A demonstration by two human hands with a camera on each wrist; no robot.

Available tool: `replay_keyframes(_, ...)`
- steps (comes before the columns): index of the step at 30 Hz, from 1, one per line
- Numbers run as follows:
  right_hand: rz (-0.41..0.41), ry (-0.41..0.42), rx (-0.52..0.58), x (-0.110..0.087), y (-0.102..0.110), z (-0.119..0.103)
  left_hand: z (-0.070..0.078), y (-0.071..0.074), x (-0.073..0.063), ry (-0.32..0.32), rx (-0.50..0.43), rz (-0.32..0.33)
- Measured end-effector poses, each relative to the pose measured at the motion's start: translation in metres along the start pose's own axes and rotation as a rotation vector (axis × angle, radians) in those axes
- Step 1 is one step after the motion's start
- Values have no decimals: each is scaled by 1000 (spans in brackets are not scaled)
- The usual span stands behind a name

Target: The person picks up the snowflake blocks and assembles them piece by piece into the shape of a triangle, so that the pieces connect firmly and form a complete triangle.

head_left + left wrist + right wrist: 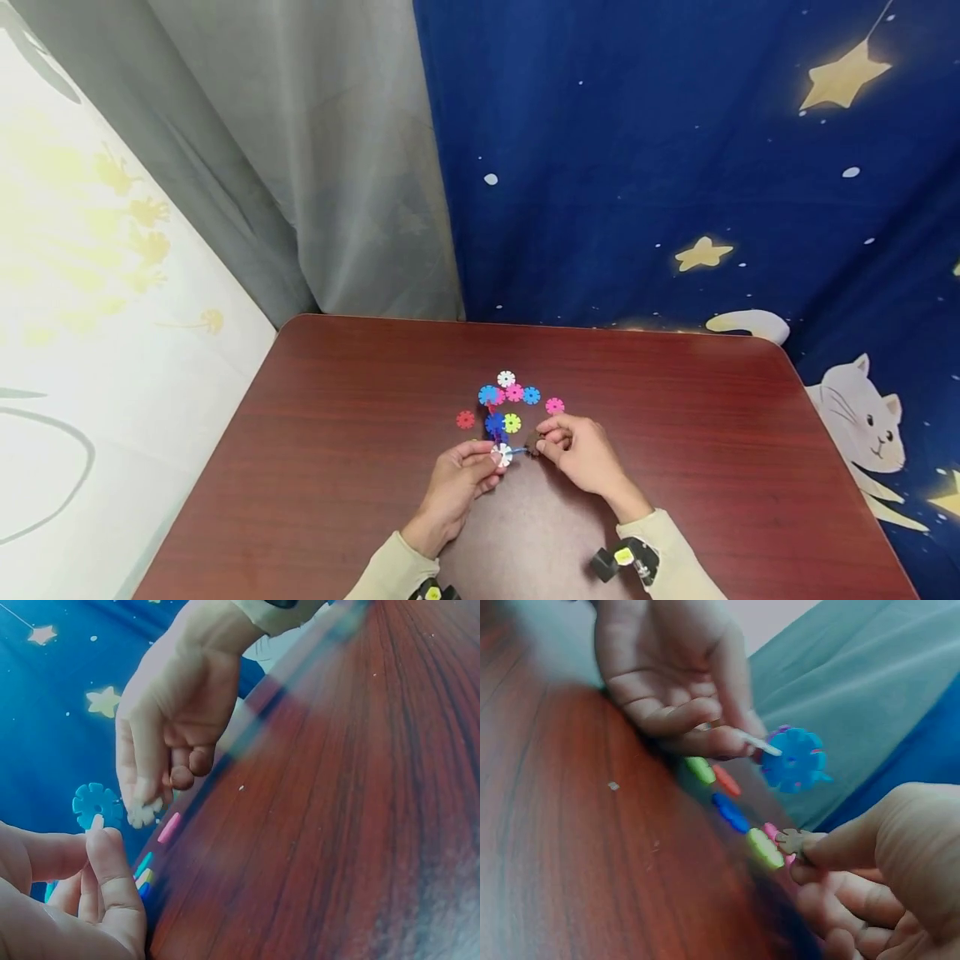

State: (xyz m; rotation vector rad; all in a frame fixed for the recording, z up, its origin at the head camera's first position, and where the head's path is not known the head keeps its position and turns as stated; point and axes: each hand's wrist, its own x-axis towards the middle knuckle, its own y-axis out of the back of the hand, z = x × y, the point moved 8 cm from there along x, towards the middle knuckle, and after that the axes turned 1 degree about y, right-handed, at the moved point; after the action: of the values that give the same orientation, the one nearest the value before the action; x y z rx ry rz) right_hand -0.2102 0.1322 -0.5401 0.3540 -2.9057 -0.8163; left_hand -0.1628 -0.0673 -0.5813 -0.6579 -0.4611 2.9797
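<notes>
My left hand (459, 483) pinches a white notched disc (502, 455) between thumb and fingers. A blue notched disc (795, 761) is slotted onto the white one at an angle, seen edge-on in the head view and face-on in both wrist views. Just to the right, my right hand (585, 454) pinches a brown notched disc (533, 443) between thumb and forefinger. In the right wrist view the brown disc is apart from the blue one. Bits of purple show behind the blue disc there; whether they are joined to it I cannot tell.
Beyond the hands, several loose discs lie on the dark red table (337, 467): a red disc (465, 419), a yellow-green disc (512, 422), a dark blue disc (494, 423), a pink disc (554, 405) and a white disc (506, 379). Curtains hang behind the table's far edge.
</notes>
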Motion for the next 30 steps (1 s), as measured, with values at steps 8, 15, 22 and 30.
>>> replay_keyframes(8, -70, 20, 193, -11, 6, -16, 2, 1, 0, -6, 5, 9)
replay_keyframes(15, -62, 60, 156, -12, 4, -21, 4, -1, -2, -36, 23, -13)
replay_keyframes(22, -43, 86, 133, -12, 2, -21, 3, -2, 0, -20, 17, -5)
replay_keyframes(30, -9, 97, 111, -12, 3, -22, 3, -3, 0, -19, 18, -6)
